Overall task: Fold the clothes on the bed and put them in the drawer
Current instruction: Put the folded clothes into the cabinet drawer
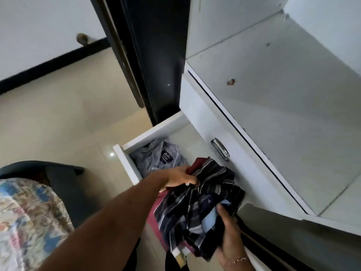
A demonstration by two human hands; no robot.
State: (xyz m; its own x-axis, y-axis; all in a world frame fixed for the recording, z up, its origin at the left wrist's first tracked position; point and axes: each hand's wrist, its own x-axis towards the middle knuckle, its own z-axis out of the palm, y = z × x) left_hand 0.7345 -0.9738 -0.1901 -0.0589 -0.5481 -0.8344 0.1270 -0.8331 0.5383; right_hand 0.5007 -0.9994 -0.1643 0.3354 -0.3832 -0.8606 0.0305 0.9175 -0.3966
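Folded dark striped clothes [197, 208] gripped at lower centre by left hand [177, 178] and right hand [230, 231], held over open white drawer [148, 133], grey shirt [158, 157] laid inside.

Counted: 2 hands, left hand [176, 178] & right hand [230, 231]; 1 open white wooden drawer [128, 163] w/ 1 folded grey-blue dotted shirt [160, 158] inside; 1 shut white drawer front [203, 122] w/ 1 chrome metal handle [219, 149]. Held clothes approx. 3: 1 dark navy striped shirt [195, 212], 1 maroon garment [156, 210], 1 light blue piece [209, 218], exact no. can't tell in the bundle. Also 1 floral-print bed cover [25, 222] & 1 round door knob [82, 38].
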